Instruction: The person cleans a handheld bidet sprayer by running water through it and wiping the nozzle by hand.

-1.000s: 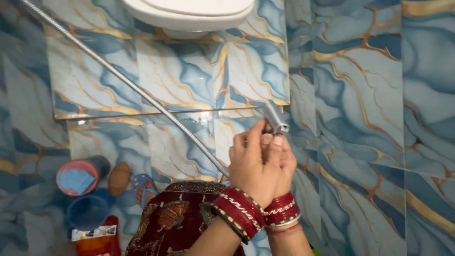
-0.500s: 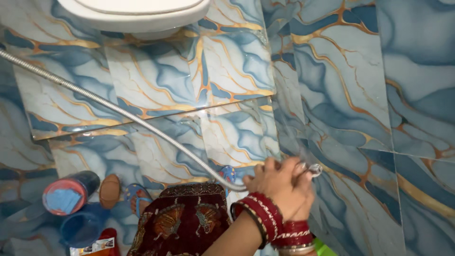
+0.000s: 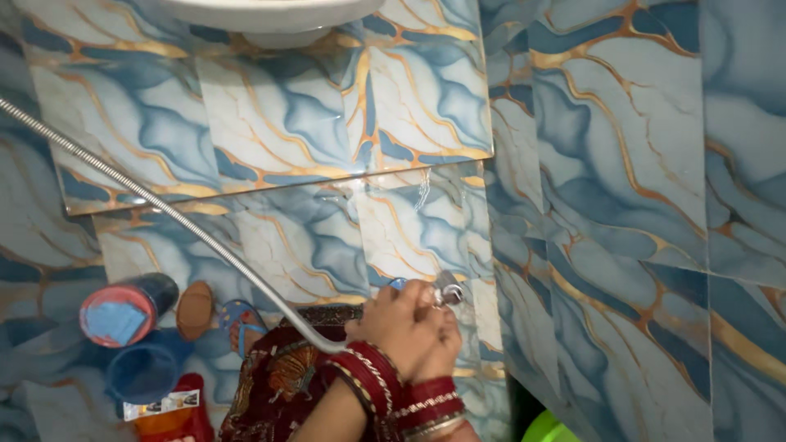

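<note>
Both hands, left hand (image 3: 393, 321) and right hand (image 3: 442, 331), pressed together, gripping chrome spray nozzle (image 3: 449, 290) on ribbed metal hose (image 3: 176, 217).

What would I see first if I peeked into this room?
Probably the swirly blue, white and gold tiles covering everything. Low in the middle, two hands with red bangles grip a shiny sprayer head. Its long metal hose runs off to the left edge.

Ribbed shiny metal hose (image 3: 164, 209); chrome sprayer head (image 3: 449, 290); glossy smooth marble-patterned tiles (image 3: 622, 164).
</note>
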